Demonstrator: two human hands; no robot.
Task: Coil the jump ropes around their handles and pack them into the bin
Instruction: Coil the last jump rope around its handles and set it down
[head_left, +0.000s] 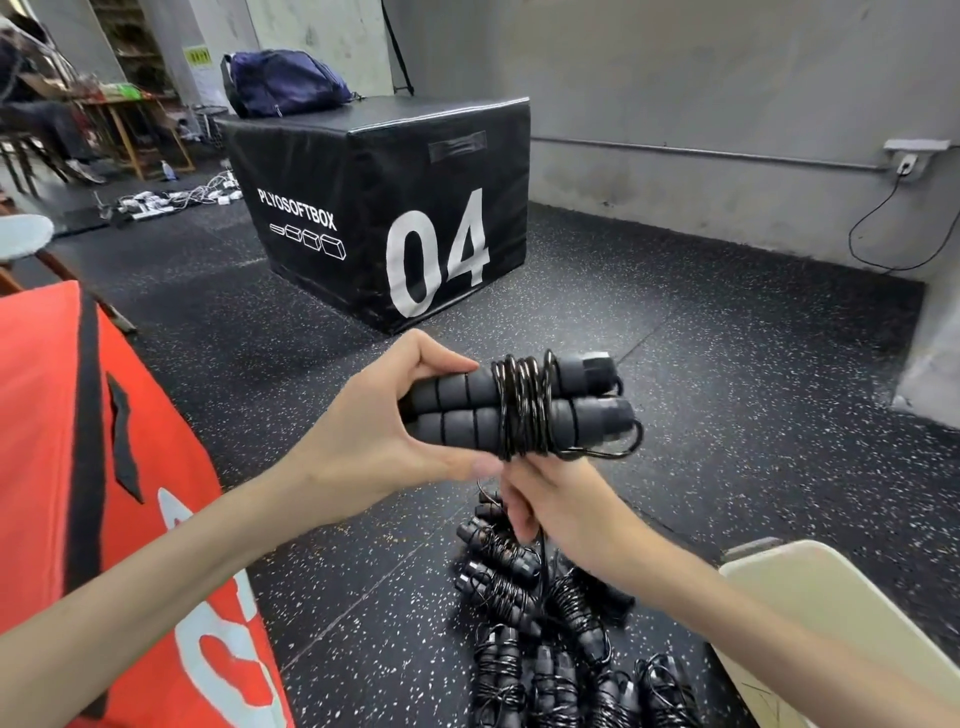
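**A:** Where do things stand?

**B:** The left hand (374, 441) is clenched round the near ends of the two foam handles (467, 410), held side by side in mid-air above the speckled floor (727, 415). The black rope (524, 410) is wound in a tight band round their middle. The right hand (550, 504), just below the bundle, is curled round the loose rope, which hangs down toward the floor.

**B:** And the rest?

**A:** A pile of coiled ropes (550, 634) lies on the floor, near and slightly right, beneath the right hand. The pale container (831, 613) at the near right edge may be the bin, but I cannot tell for sure.

**A:** What could spoil it?

**B:** I'd say the coils. They sit bunched in one place, so if the right hand slackens its pull, the turns could spring loose and slide toward the capped ends, where a loop (623, 441) already juts out. The hanging tail could also snag on the pile below and drag a finished bundle along.

**A:** And the handles?

**B:** The left hand grips only one end. A hard tug on the rope could twist the pair apart or lever them out of the fingers. An untucked end would likely unravel once dropped among the others.
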